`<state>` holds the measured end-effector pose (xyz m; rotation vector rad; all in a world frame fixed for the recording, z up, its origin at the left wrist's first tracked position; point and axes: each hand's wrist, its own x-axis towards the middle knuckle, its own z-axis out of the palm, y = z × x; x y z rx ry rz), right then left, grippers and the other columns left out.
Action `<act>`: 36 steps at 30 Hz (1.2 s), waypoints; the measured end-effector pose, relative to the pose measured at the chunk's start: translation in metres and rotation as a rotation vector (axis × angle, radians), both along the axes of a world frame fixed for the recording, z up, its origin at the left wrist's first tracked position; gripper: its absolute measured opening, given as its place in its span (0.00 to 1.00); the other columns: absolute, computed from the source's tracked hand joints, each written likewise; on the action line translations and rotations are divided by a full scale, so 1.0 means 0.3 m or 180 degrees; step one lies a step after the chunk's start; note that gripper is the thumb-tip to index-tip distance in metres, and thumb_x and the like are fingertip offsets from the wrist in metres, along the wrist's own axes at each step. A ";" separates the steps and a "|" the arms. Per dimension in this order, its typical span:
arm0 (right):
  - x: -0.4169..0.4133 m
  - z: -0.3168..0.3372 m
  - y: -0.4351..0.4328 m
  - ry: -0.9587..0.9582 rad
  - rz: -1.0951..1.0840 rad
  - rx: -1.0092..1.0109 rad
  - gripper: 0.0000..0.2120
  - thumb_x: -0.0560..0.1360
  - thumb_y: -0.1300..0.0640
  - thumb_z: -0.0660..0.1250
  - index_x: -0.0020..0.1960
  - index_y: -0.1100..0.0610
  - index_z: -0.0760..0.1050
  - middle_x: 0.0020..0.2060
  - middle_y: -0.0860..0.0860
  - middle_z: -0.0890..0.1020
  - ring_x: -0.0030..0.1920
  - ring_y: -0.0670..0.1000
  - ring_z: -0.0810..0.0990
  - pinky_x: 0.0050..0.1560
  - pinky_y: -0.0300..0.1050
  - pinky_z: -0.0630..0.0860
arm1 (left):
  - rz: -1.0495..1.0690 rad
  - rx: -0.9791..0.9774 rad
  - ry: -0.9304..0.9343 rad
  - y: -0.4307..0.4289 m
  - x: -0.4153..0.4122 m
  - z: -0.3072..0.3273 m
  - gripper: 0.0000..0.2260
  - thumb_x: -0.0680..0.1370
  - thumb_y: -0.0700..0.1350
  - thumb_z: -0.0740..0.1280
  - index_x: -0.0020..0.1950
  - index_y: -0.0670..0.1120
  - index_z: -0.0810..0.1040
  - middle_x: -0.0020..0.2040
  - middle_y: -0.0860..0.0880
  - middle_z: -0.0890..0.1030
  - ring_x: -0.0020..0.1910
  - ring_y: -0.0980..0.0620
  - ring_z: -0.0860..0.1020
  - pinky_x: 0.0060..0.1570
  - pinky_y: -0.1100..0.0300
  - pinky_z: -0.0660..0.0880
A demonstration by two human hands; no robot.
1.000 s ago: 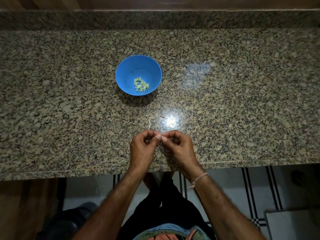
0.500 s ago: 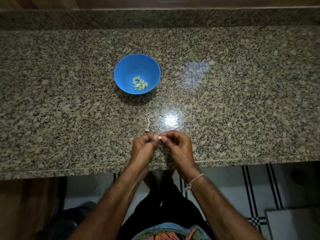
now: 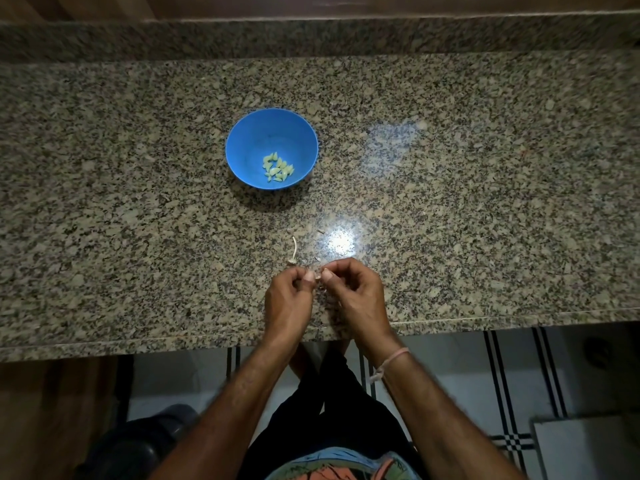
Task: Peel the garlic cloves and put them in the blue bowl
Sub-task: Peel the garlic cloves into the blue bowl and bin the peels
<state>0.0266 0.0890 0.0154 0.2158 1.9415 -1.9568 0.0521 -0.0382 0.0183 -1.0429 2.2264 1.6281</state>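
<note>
Garlic clove is being pinched between the fingertips of both hands, well to the near side of the blue bowl and slightly to its right, over the near part of the worktop. It is showing only as a pale speck, so I cannot tell how much skin is still clinging to it. The left hand is curling narrow around it with thumb and forefinger, and the right hand is doing the same from the opposite side, thumbs almost touching. Compared with half a second ago, little is changing. Both hands are staying at the same spot on the near side of the blue bowl, but the thumbs are closing in and covering the whitish clove that was showing more plainly between them. Nothing is being carried toward the blue bowl, and the small heap of peeled cloves inside it is looking the same as a second ago. A dry stalk is lying between the blue bowl and the hands, unmoved, with a few skin flecks just beside it. My judgement is that peeling of this clove is still going on, and the drop into the blue bowl is not yet starting.
</note>
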 end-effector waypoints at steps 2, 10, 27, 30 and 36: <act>0.003 0.009 0.004 -0.0381 -0.0147 -0.0404 0.04 0.80 0.62 0.72 0.54 0.58 0.82 0.52 0.57 0.86 0.53 0.54 0.85 0.55 0.48 0.83 | 0.0045 -0.0123 0.0146 0.003 0.001 0.007 0.07 0.85 0.47 0.66 0.57 0.49 0.83 0.52 0.52 0.85 0.51 0.55 0.83 0.47 0.59 0.78; -0.034 0.037 0.014 -0.1130 -0.0308 -0.0917 0.05 0.77 0.65 0.73 0.53 0.64 0.80 0.49 0.59 0.87 0.49 0.55 0.85 0.54 0.49 0.83 | -0.0155 -0.0516 0.0777 0.003 0.012 0.035 0.03 0.79 0.47 0.74 0.52 0.53 0.84 0.48 0.58 0.85 0.49 0.60 0.82 0.47 0.59 0.80; -0.031 -0.010 0.015 0.0342 0.0173 0.0588 0.07 0.79 0.56 0.73 0.45 0.58 0.79 0.41 0.53 0.84 0.44 0.56 0.84 0.47 0.52 0.85 | -0.0081 0.1385 -0.0066 -0.039 -0.013 0.040 0.08 0.83 0.44 0.69 0.45 0.44 0.82 0.34 0.53 0.77 0.25 0.60 0.69 0.24 0.66 0.65; -0.034 -0.009 0.008 0.0481 0.0163 0.0799 0.08 0.79 0.56 0.74 0.44 0.58 0.80 0.39 0.52 0.84 0.42 0.54 0.83 0.45 0.48 0.84 | 0.0082 0.1632 -0.0171 -0.038 -0.012 0.036 0.08 0.84 0.44 0.68 0.47 0.44 0.83 0.35 0.51 0.77 0.26 0.58 0.68 0.24 0.64 0.64; -0.035 0.039 0.007 -0.1142 -0.0017 -0.0328 0.13 0.81 0.54 0.71 0.49 0.65 0.80 0.34 0.54 0.81 0.33 0.50 0.77 0.35 0.41 0.76 | -0.0838 -0.1023 0.0823 -0.023 -0.012 0.048 0.08 0.82 0.49 0.69 0.44 0.49 0.79 0.41 0.56 0.80 0.41 0.58 0.78 0.38 0.61 0.73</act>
